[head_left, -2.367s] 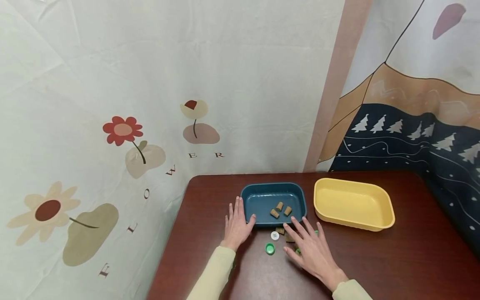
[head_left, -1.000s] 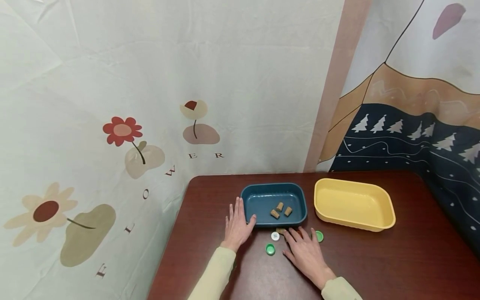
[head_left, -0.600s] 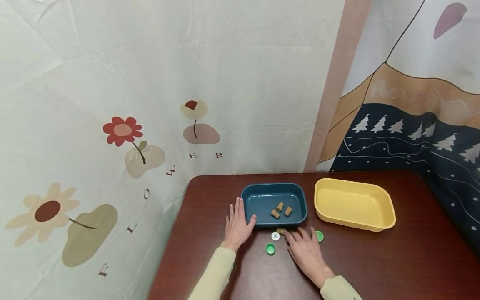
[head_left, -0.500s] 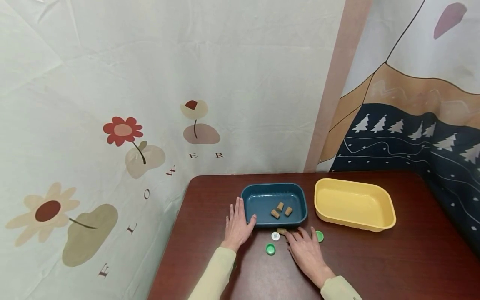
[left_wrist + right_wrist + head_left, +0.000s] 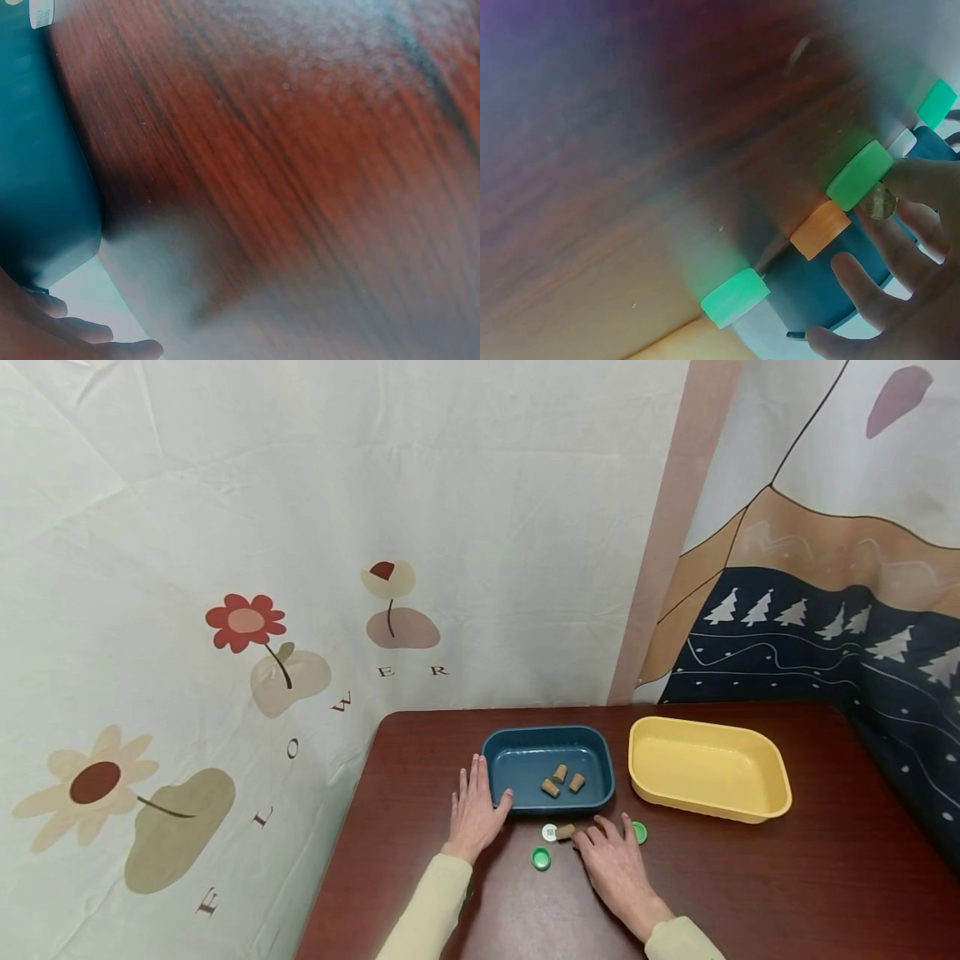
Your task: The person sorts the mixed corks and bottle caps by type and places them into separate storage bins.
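Observation:
My left hand (image 5: 474,814) rests at the left end of the blue tray (image 5: 517,739), its fingers straight along the side and the thumb over the front rim. Three corks (image 5: 551,787) lie inside. In front of the tray, my right hand (image 5: 617,864) reaches down with bent fingers and pinches a cork (image 5: 883,201) between thumb and index finger. In the head view that cork (image 5: 565,832) shows beside a white bottle cap (image 5: 550,832). A green cap (image 5: 860,175) and an orange cap (image 5: 820,229) stand close to the right fingers in the right wrist view.
A yellow tray (image 5: 705,768) stands right of the blue one. One green cap (image 5: 541,858) lies nearer the person, another green cap (image 5: 639,832) right of the right hand. The dark red table (image 5: 750,885) meets a printed cloth (image 5: 487,568) at the back.
My right hand has moved left and down onto the cork. The cork has shifted from the tray's front wall toward the person, up against the white cap. My left hand stays still.

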`<state>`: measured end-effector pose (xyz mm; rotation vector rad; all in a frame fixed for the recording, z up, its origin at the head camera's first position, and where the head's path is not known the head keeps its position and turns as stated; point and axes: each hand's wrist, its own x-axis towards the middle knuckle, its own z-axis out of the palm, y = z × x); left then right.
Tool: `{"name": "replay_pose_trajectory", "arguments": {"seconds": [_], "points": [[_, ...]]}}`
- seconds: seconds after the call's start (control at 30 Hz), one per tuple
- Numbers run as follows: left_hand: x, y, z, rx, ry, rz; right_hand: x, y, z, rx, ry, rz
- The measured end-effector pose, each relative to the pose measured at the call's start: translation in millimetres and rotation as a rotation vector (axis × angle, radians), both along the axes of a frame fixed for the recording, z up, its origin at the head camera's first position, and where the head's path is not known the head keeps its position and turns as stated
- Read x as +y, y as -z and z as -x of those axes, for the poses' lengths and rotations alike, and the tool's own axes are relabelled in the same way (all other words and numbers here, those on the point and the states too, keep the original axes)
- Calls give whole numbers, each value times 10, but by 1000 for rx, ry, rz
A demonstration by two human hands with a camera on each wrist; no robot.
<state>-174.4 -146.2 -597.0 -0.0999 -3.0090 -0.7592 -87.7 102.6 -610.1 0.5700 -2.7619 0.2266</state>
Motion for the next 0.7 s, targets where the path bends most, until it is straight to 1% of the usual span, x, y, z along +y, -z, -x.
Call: {"name": "replay_pose_trajectory", "arguments": {"seconds": [0.23, 0.47, 0.7], "points": [[-1, 15, 5, -5, -2, 4, 28, -43, -45, 46, -22, 45], [4, 0, 3, -1, 1, -3, 64, -116, -53, 142, -48, 132], [-2, -8, -15, 3, 5, -10, 82, -251, -47, 157, -29, 169]]}}
